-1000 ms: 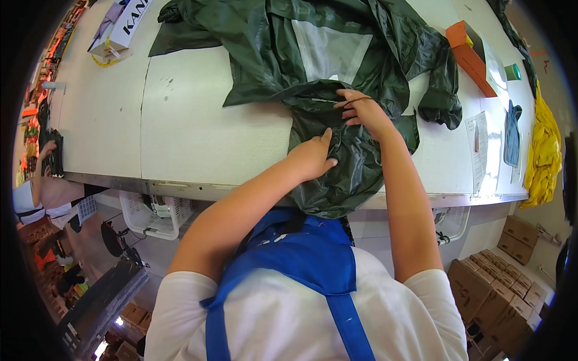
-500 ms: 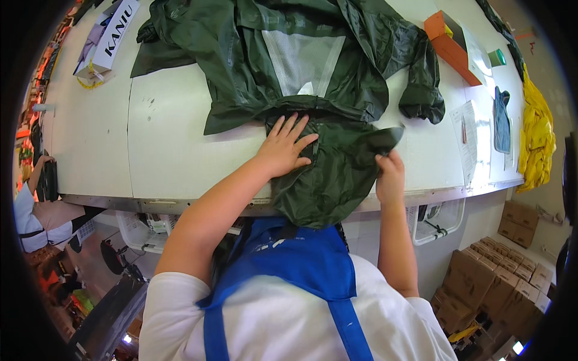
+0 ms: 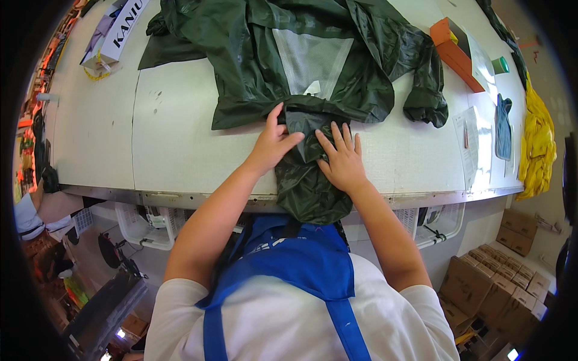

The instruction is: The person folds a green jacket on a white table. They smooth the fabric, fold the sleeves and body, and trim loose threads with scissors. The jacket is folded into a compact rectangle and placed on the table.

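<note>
The dark green, glossy rain jacket of thin waterproof fabric [image 3: 313, 72] lay spread across the white work table [image 3: 180, 138] in the upper middle of the frame, its pale mesh lining showing at the centre and one narrow part of it trailing down over the table's near edge at mid-frame. The left hand [image 3: 272, 143] rested on that narrow part with the thumb raised and the fingers curled lightly into the cloth, pinching a fold rather than clenching it. The right hand [image 3: 343, 159], just beside it, lay flat with fingers spread, pressing the fabric down and grasping nothing.

The slick material looked likely to slide: with so much of it hanging off the edge, its weight could drag the pressed fold out from under the flat palm. The loose pinch might also let a crease spring open, and air caught under the shell could puff the fold crooked.

Farther out, an orange and dark rectangular box [image 3: 454, 51] sat at the upper right, with a yellow garment [image 3: 536, 144] hanging at the right rim and brown cardboard boxes [image 3: 500, 283] stacked at the lower right.
</note>
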{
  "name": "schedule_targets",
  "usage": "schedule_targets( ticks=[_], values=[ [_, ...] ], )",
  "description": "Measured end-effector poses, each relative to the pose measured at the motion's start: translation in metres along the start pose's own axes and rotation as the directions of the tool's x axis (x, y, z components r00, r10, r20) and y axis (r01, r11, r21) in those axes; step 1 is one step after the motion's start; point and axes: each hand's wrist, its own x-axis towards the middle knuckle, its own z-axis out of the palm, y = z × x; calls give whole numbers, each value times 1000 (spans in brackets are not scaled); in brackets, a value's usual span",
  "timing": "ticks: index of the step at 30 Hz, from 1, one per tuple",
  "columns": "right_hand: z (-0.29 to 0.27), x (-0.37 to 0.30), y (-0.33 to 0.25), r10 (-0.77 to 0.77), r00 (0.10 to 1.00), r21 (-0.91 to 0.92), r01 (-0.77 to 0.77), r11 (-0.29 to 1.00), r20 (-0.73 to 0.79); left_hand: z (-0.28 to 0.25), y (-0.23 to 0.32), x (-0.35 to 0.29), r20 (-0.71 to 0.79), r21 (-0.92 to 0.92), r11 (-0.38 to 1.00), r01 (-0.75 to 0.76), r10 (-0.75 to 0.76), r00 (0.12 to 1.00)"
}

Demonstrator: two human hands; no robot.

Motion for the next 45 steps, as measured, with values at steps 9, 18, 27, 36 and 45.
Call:
schedule_targets(
  ticks=[9, 18, 27, 36, 45],
  values=[
    [-21, -77, -28, 172, 982, 164, -182, 970, 74, -18, -20, 26, 173, 854, 374, -361, 450, 876],
    [4, -107, -22, 23, 998, 123, -29, 992, 50, -26, -13, 33, -31, 668, 719, -190, 282, 959],
    [-45, -64, 117, 401, 791, 374, -236, 897, -462, -24, -34, 41, -229, 232, 969, -81, 135, 964],
    [-66, -120, 563, 763, 515, -91, -846, 525, -389, -2, -13, 28, -179, 29, 999, -27, 32, 983],
    [-101, -53, 417, 884, 226, 618, -644, 451, -410, 13, 17, -6, -276, 27, 999, -42, 48, 960]
  ],
)
